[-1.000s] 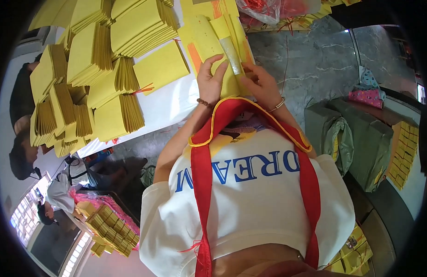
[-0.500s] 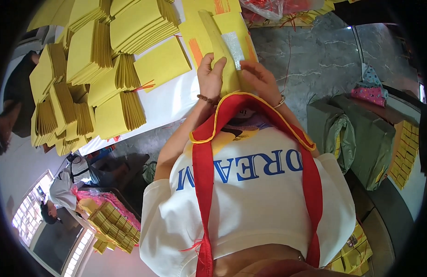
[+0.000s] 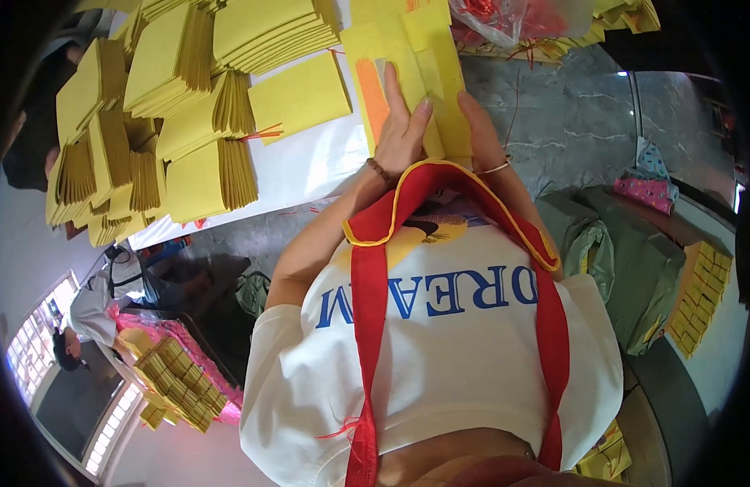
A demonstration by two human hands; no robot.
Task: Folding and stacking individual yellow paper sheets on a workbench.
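A yellow paper sheet (image 3: 440,77) lies on the table in front of me, with a long strip folded over along its length. My left hand (image 3: 403,134) rests flat on it, fingers stretched out and thumb on the folded strip. Under that hand's left side an orange patch (image 3: 372,93) shows on the paper. Along the sheet's right edge, my right hand (image 3: 483,134) touches with its fingers extended; some of them are out of sight. Left of the sheet lies a flat stack of yellow paper (image 3: 302,97) with red strings at its corner.
Fanned bundles of yellow paper (image 3: 168,61) fill the left of the white table (image 3: 314,154). Clear plastic bags (image 3: 521,20) lie at the far right. Large green-wrapped packs (image 3: 627,252) stand to my right. Another person (image 3: 107,300) is at the lower left beside yellow bundles (image 3: 180,381).
The paper strip has been folded down over the silver patch, which no longer shows. My left hand has flattened onto the paper; my right hand has moved to its right edge.
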